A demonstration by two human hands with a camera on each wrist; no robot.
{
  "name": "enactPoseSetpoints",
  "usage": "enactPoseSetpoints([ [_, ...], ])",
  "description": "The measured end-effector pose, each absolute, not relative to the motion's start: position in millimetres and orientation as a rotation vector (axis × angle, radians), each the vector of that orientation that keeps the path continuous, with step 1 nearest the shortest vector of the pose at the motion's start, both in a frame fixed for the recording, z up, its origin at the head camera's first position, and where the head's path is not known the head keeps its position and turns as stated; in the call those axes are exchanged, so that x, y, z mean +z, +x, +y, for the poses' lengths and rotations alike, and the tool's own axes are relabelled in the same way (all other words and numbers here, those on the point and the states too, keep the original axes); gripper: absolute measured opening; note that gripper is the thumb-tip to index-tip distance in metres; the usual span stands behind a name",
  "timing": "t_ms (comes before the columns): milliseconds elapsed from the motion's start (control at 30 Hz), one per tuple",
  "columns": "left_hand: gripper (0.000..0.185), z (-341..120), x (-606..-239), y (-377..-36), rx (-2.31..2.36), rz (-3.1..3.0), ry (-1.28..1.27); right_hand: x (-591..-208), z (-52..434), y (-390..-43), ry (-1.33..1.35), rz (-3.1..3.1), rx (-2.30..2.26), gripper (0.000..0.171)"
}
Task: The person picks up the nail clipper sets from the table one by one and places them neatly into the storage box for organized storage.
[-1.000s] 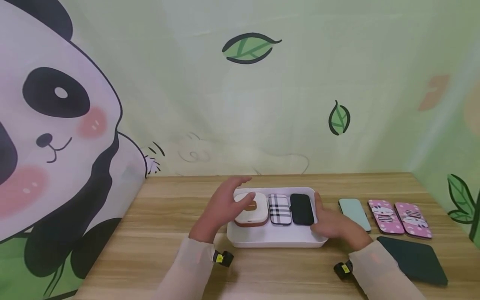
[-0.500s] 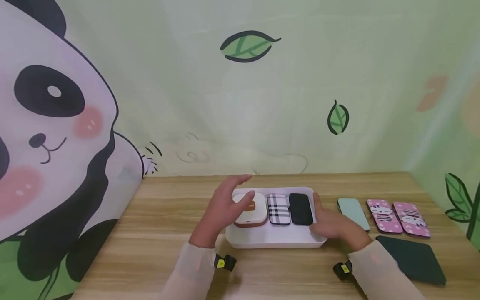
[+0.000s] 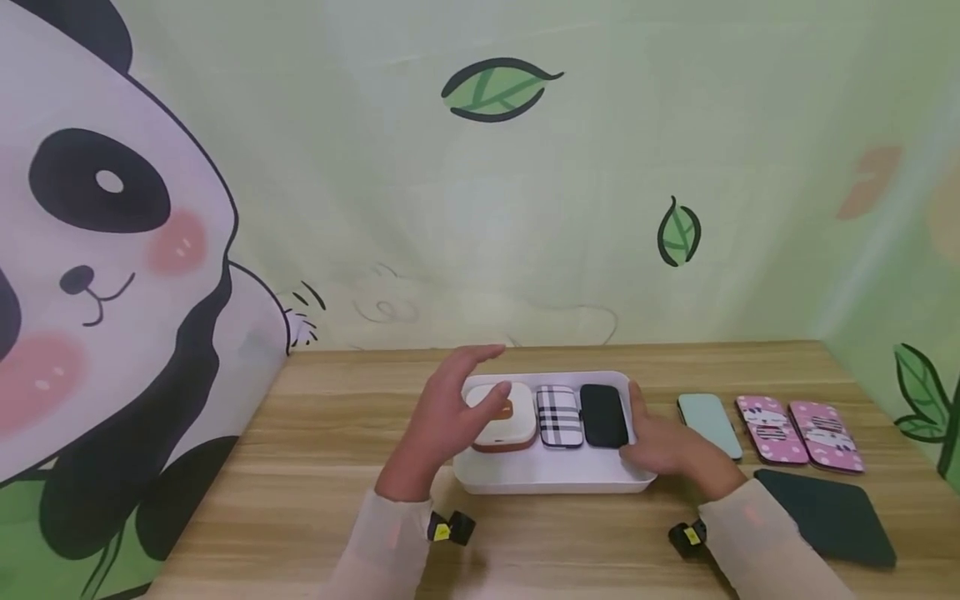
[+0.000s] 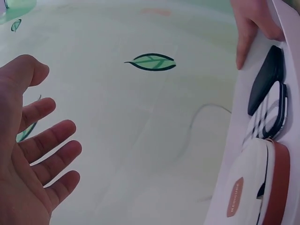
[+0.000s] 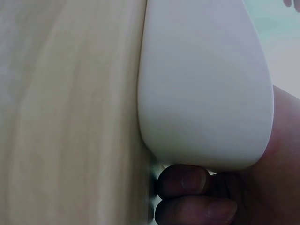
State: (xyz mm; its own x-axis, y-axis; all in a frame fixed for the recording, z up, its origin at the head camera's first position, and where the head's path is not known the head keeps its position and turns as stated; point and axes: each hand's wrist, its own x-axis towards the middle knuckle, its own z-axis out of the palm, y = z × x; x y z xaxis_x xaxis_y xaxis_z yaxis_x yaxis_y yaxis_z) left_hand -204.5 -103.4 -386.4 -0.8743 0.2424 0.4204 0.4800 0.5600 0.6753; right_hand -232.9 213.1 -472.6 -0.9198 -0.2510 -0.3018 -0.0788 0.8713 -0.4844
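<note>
A white tray (image 3: 555, 477) sits on the wooden table. In it lie a white-and-brown case (image 3: 512, 427) labelled "MANICURE", a black-and-white plaid case (image 3: 559, 417) and a black case (image 3: 603, 416), side by side. My right hand (image 3: 663, 443) grips the tray's right end; in the right wrist view, curled fingertips (image 5: 187, 183) press its outer wall. Over the tray's left end my left hand (image 3: 450, 412) hovers with thumb and fingers spread, holding nothing. In the left wrist view the left hand (image 4: 33, 154) appears apart from the MANICURE case, its fingers loosely bent.
Right of the tray lie a mint-green case (image 3: 709, 427) and two pink patterned cases (image 3: 772, 429). A dark green flat piece (image 3: 825, 517) lies nearer, partly behind the right sleeve. A printed backdrop (image 3: 375, 208) with leaves and a panda stands behind the table.
</note>
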Motion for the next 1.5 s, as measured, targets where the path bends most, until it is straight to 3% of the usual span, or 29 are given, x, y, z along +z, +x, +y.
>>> enactPoseSetpoints([
  [533, 0.049, -107.7, -370.8, -191.9, -1.217, -2.363, -0.742, -465.9, 218.7, -232.0, -0.238, 2.693, -0.624, 0.100],
  [900, 0.052, -107.7, -358.9, -180.1, -1.211, -2.232, -0.888, -412.9, 224.4, -219.8, -0.439, 2.977, -0.706, 0.087],
  [1133, 0.054, -106.2, -350.4, -169.1, -1.186, -2.147, -0.988, -378.6, 214.7, -196.8, -0.796, 3.184, -0.917, 0.077],
  [1333, 0.060, -104.7, -343.7, -160.5, -1.151, -2.130, -1.046, -355.9, 206.4, -172.8, -1.085, 3.245, -1.109, 0.088],
  [1500, 0.061, -103.1, -338.7, -152.0, -1.117, -2.086, -1.115, -344.6, 199.0, -159.8, -1.533, 3.173, -1.341, 0.082],
])
